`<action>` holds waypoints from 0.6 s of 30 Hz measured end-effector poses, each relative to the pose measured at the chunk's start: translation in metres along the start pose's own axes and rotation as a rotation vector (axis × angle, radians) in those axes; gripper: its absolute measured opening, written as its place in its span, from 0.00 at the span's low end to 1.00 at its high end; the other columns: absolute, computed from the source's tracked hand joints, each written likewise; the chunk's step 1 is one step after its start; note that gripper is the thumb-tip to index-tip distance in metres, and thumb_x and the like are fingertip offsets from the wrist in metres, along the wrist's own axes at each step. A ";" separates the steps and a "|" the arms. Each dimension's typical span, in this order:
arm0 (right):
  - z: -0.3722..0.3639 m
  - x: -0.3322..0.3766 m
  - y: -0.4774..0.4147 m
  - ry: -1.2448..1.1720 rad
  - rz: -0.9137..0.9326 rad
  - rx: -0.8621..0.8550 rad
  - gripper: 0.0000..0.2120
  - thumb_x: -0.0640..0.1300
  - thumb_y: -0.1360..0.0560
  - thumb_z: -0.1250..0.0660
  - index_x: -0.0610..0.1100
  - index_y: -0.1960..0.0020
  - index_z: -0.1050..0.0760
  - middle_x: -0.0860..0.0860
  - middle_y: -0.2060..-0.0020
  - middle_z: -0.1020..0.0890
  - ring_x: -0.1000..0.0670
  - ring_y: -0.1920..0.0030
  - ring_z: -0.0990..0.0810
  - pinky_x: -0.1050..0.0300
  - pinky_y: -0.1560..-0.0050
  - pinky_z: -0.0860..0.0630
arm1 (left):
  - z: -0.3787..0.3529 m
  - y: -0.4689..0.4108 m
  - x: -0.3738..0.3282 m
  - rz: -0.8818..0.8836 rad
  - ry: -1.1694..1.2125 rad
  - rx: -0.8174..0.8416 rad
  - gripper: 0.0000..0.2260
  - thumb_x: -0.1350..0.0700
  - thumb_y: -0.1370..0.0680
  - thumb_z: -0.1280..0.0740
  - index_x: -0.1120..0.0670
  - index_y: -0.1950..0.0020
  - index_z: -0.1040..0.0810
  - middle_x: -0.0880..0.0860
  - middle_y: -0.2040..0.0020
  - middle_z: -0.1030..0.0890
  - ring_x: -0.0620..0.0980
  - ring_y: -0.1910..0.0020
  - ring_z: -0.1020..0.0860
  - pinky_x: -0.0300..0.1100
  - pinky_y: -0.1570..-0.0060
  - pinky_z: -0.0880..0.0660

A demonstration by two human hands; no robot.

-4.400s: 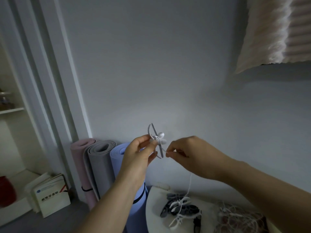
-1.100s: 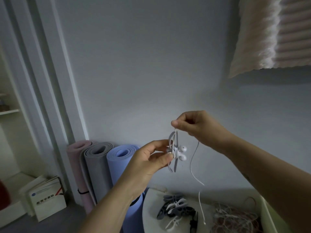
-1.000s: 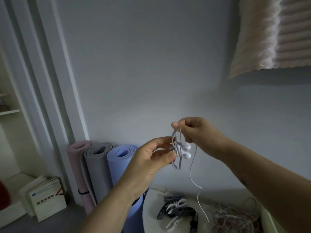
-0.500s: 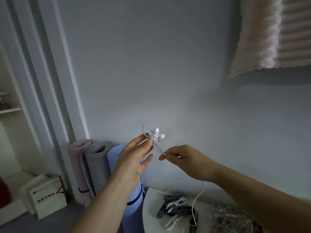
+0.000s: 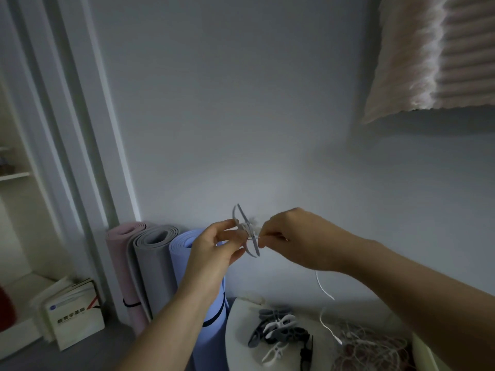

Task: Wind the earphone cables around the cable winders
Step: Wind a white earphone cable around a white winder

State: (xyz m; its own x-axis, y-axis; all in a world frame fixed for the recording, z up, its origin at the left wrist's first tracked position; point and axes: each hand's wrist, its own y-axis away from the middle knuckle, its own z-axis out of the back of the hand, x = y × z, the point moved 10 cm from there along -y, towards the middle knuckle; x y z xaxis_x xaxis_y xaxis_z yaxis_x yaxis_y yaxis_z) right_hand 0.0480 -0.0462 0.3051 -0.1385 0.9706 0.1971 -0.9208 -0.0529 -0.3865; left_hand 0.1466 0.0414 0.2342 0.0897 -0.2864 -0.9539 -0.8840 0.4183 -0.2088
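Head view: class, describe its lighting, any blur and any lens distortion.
Head view: dim, bluish light, with a brighter patch on the wall behind the winder; head view: the earbuds beside the right hand are smeared by blur; head view: the door frame leans and bows, a wide-angle effect.

Open above, in front of the wall (image 5: pixel 241 116). Blocked lower left by rolled mats (image 5: pixel 155 263); cluttered below by heaped winders (image 5: pixel 278 330) and tangled cables (image 5: pixel 369 349) on the surface (image 5: pixel 238 341).
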 end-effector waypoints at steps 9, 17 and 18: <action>0.058 -0.016 -0.003 -0.305 -0.097 -0.278 0.11 0.48 0.22 0.35 0.43 0.57 0.19 0.63 0.77 0.25 0.64 0.72 0.28 0.72 0.68 0.34 | -0.035 0.022 -0.013 -0.119 -0.183 0.307 0.10 0.62 0.25 0.31 0.51 0.46 0.19 0.49 0.53 0.16 0.45 0.56 0.18 0.37 0.55 0.22; 0.017 -0.042 0.000 -0.870 -0.237 -0.208 0.15 0.48 0.22 0.35 0.38 0.60 0.21 0.46 0.67 0.20 0.51 0.65 0.25 0.55 0.58 0.27 | -0.057 0.037 -0.042 -0.240 -0.144 0.400 0.15 0.58 0.30 0.27 0.54 0.45 0.20 0.53 0.48 0.16 0.50 0.50 0.17 0.42 0.49 0.21; 0.012 -0.040 -0.001 -0.883 -0.227 -0.173 0.13 0.47 0.24 0.34 0.37 0.59 0.21 0.43 0.65 0.20 0.48 0.63 0.24 0.52 0.55 0.27 | -0.058 0.038 -0.045 -0.252 -0.131 0.400 0.14 0.59 0.31 0.27 0.54 0.46 0.21 0.51 0.50 0.16 0.48 0.52 0.18 0.41 0.49 0.21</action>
State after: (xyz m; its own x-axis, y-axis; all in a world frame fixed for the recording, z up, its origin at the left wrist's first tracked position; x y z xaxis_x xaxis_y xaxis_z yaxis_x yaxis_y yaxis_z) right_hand 0.0501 -0.0883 0.3085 -0.2541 0.4190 0.8717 -0.9025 0.2212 -0.3695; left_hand 0.0824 0.0203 0.2811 0.3579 -0.3212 -0.8768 -0.5844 0.6553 -0.4786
